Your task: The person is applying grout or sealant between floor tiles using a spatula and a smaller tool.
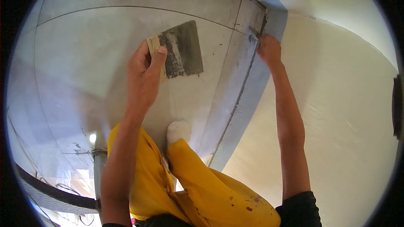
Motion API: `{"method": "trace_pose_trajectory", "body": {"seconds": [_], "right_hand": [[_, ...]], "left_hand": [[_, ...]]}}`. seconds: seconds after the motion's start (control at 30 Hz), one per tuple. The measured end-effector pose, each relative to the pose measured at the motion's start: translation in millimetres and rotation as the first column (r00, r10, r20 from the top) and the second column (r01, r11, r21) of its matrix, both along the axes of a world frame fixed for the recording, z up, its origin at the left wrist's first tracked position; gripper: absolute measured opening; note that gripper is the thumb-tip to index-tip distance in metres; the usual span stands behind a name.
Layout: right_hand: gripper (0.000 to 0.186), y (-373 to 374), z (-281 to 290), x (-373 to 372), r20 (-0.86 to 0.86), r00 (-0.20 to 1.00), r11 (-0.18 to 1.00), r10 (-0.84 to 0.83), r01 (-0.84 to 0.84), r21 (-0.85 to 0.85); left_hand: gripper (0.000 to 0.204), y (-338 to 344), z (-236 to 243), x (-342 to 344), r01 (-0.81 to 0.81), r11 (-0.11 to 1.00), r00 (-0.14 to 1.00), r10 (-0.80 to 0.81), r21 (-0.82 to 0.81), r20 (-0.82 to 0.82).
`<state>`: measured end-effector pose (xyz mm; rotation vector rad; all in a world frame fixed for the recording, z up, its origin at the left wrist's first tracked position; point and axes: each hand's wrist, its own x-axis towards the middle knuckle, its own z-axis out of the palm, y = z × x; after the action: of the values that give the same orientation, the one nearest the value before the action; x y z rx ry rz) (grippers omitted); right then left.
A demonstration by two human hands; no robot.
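My left hand (145, 73) is closed round the pale handle of a wide putty knife (191, 48). Its square metal blade is smeared with dark grey paste and points right, over the floor. Farther off at the right, my right hand (269, 50) grips a small, thin-bladed scraper (254, 32), with most of that tool hidden in the fist. The scraper's tip is at the narrow border tile, close to the floor's edge along the wall. Dark paste marks this joint (240, 94) between tiles and wall.
Large grey glossy floor tiles (97, 59) with thin dark joints spread to the left. A blue-grey band (256, 86) runs along the base of the cream wall (336, 101). My sock-covered foot (178, 130) stands on the tiles. At lower left are a dark curved edge (54, 193) and loose cables.
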<state>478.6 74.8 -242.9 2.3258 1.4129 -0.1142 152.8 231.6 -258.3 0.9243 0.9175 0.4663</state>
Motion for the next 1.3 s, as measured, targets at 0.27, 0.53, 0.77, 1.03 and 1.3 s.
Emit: {"method": "trace_pose_trajectory", "body": {"seconds": [0.27,0.53,0.77,1.03,1.3], "right_hand": [[0.017,-4,69,-150,-0.664,0.676,0.735,-0.318,0.619,0.277],[0.04,-1,57,-183,-0.355,0.896,0.927,0.266,-0.136,0.351],[0.042,41,106,-152,-0.345,0.842,0.871,0.414,-0.257,0.419],[0.017,46,76,-84,-0.405,0.913,0.998,0.05,-0.026,0.065],[0.034,42,18,72,0.126,0.987,0.988,-0.096,0.079,0.131]], "left_hand": [[0.034,-21,-21,-25,0.135,0.987,0.987,-0.141,0.089,0.072],[0.017,-12,20,1,-0.082,0.719,0.994,0.109,-0.69,-0.005],[0.019,-18,5,-1,0.191,0.981,0.972,-0.184,0.034,-0.148],[0.017,13,-2,-13,-0.117,0.989,0.98,0.1,-0.093,-0.173],[0.015,10,-1,-3,-0.184,0.958,0.983,0.182,-0.22,-0.026]]}}
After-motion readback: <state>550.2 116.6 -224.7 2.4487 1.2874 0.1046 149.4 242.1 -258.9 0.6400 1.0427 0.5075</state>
